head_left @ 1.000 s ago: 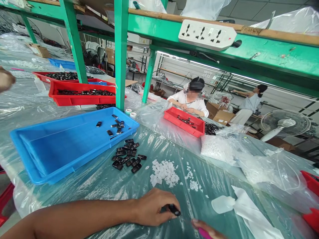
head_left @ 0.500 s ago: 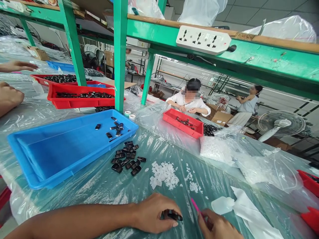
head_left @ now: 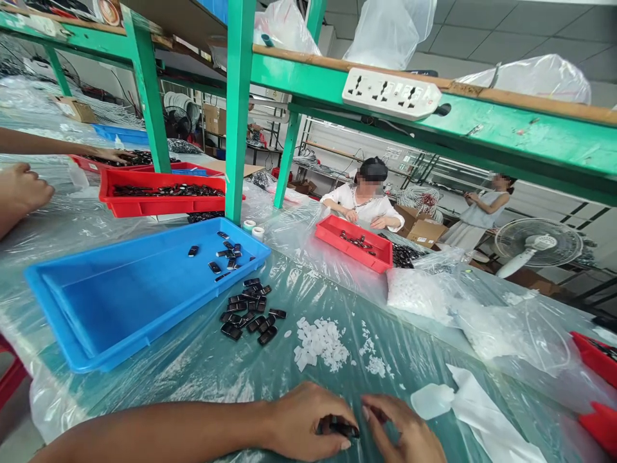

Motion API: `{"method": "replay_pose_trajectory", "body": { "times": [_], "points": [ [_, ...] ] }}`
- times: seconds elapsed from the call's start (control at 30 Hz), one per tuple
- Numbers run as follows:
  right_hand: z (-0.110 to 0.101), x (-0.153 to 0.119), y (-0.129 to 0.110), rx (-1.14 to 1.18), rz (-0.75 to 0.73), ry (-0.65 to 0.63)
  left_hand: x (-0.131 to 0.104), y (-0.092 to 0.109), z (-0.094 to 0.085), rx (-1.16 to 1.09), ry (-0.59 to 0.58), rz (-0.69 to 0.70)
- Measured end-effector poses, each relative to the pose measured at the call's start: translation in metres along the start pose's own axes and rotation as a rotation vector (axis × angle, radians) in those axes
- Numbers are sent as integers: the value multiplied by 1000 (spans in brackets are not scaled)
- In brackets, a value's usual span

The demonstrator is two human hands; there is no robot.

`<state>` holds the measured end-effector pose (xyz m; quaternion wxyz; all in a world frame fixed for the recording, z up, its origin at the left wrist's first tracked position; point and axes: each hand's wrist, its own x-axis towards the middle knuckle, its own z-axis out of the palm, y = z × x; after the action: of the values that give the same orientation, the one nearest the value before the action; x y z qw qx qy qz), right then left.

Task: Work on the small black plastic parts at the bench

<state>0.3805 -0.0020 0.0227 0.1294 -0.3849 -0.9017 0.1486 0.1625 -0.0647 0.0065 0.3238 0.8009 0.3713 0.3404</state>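
Observation:
At the near edge of the plastic-covered table, my left hand (head_left: 308, 418) pinches a small black part (head_left: 340, 427) between thumb and fingers. My right hand (head_left: 402, 431) is right beside it, fingers curled toward the part; what it holds is hidden. Just beyond my hands lie a pile of black parts (head_left: 250, 314) and a heap of small white pieces (head_left: 321, 343). A blue tray (head_left: 110, 302) to the left holds several more black parts.
Red trays (head_left: 159, 199) of black parts stand behind the blue tray. Another person's hands (head_left: 22, 190) are at the far left. A person works at a red tray (head_left: 354, 241) across the table. Bags of white pieces (head_left: 424, 292), a white bottle (head_left: 429, 399) and green posts (head_left: 238, 109).
My right hand has moved up and in beside my left hand, and the pink tool seen earlier is out of sight. The view has tilted slightly; a neighbour's arm reaches over the far red tray.

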Motion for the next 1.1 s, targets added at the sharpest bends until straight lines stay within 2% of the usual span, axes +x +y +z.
{"method": "replay_pose_trajectory", "body": {
  "times": [0.1,0.2,0.37,0.53,0.7,0.87,0.97,1.1],
  "points": [
    [0,12,-10,-92,-73,23,0,-1,1,10,2,3],
    [2,31,-16,-113,-51,88,0,-2,1,33,-1,4],
    [12,60,-11,-67,-55,136,0,-1,1,57,23,6],
    [22,71,-6,40,-83,162,0,0,-2,38,36,-26],
    [22,69,-4,236,14,232,1,-3,1,-65,81,-66],
    [16,52,-5,460,113,332,7,-14,6,-531,199,-190],
    [15,36,-10,518,107,365,11,-20,7,-709,215,-210],
    [22,22,-20,573,49,418,12,-22,8,-762,206,-192]
  ]
}}
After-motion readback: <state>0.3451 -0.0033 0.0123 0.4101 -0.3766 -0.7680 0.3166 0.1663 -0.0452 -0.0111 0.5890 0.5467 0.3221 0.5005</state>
